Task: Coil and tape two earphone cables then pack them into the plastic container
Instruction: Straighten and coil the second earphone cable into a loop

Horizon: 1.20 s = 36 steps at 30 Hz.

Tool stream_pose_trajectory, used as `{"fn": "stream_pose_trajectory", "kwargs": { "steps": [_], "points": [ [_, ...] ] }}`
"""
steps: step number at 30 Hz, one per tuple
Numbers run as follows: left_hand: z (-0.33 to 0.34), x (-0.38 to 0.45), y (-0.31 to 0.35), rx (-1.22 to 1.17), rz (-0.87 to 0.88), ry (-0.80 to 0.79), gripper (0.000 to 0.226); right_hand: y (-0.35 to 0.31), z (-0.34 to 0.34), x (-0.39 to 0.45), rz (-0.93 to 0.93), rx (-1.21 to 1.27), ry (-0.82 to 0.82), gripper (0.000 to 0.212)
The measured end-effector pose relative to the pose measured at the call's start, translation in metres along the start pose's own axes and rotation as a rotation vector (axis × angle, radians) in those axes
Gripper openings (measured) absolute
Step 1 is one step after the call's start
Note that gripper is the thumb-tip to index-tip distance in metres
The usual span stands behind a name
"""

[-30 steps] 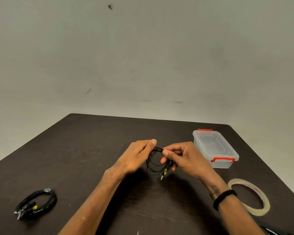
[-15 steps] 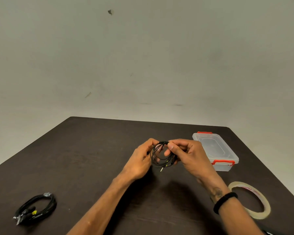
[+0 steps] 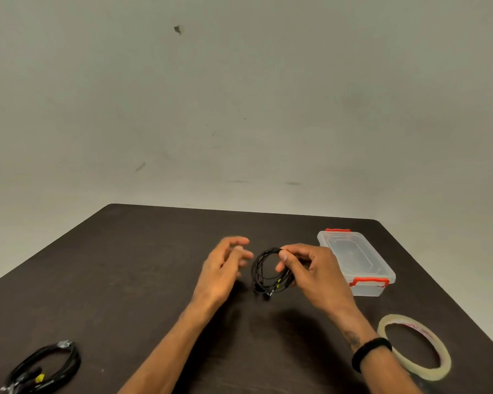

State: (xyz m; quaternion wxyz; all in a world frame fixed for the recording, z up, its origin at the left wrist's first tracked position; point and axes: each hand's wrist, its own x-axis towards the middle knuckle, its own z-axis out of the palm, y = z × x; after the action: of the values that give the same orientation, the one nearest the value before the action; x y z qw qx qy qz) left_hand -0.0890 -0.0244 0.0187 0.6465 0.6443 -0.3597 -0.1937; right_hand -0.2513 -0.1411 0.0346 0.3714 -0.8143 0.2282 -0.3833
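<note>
My right hand point(image 3: 310, 268) pinches a coiled black earphone cable point(image 3: 264, 273) above the middle of the dark table point(image 3: 143, 274); the coil hangs upright with its plug at the bottom. My left hand point(image 3: 225, 265) hovers just left of the coil with relaxed fingers, apart from it and holding nothing. A second coiled black earphone cable point(image 3: 44, 368), bound with a bit of tape, lies at the near left corner. The clear plastic container point(image 3: 356, 260) with red latches stands lid-on just right of my right hand. A roll of clear tape point(image 3: 414, 346) lies flat at the near right.
A plain pale wall rises behind the table's far edge. A black band sits on my right wrist point(image 3: 370, 351). The table's right edge runs close past the container and the tape roll.
My left hand has let go of the coil and drawn slightly left with its fingers spread. The right hand alone keeps hold of the coil, now a little lower and nearer the container.
</note>
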Motion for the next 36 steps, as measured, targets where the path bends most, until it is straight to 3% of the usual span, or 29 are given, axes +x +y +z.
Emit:
{"fn": "stream_pose_trajectory", "kwargs": {
  "steps": [2, 3, 5, 7, 9, 16, 20, 24, 32, 36],
  "points": [
    [-0.001, -0.007, 0.009, 0.237, 0.305, 0.243, 0.001, 0.001, 0.002, -0.001, -0.007, -0.037, 0.038, 0.012],
    [-0.001, -0.012, 0.014, 0.364, 0.473, 0.312, 0.005, 0.001, 0.003, -0.001, -0.012, -0.046, 0.061, 0.011],
    [0.004, -0.018, 0.019, 0.568, 0.726, 0.288, 0.011, 0.000, 0.006, -0.003, -0.041, -0.077, 0.123, 0.012],
    [0.013, -0.023, 0.013, 0.786, 0.824, 0.206, 0.015, -0.002, 0.009, -0.006, -0.068, -0.101, 0.206, 0.013],
    [0.020, -0.027, 0.005, 0.912, 0.790, 0.220, 0.016, -0.007, 0.014, -0.011, -0.107, -0.110, 0.277, 0.014],
    [0.022, -0.031, 0.009, 0.916, 0.683, 0.530, 0.020, -0.016, 0.036, -0.021, -0.371, -0.216, 0.472, 0.017],
    [0.026, -0.033, 0.010, 0.923, 0.574, 0.565, 0.023, -0.018, 0.042, -0.025, -0.425, -0.229, 0.499, 0.017],
    [0.026, -0.030, 0.008, 0.819, 0.481, 0.498, 0.025, -0.017, 0.044, -0.026, -0.432, -0.214, 0.481, 0.017],
    [0.023, -0.025, 0.018, 0.307, 0.222, 0.222, 0.006, -0.010, 0.043, -0.024, -0.365, -0.175, 0.426, 0.016],
    [0.024, -0.024, 0.023, 0.054, 0.063, 0.076, 0.024, -0.007, 0.041, -0.023, -0.333, -0.191, 0.422, 0.017]
  ]
}}
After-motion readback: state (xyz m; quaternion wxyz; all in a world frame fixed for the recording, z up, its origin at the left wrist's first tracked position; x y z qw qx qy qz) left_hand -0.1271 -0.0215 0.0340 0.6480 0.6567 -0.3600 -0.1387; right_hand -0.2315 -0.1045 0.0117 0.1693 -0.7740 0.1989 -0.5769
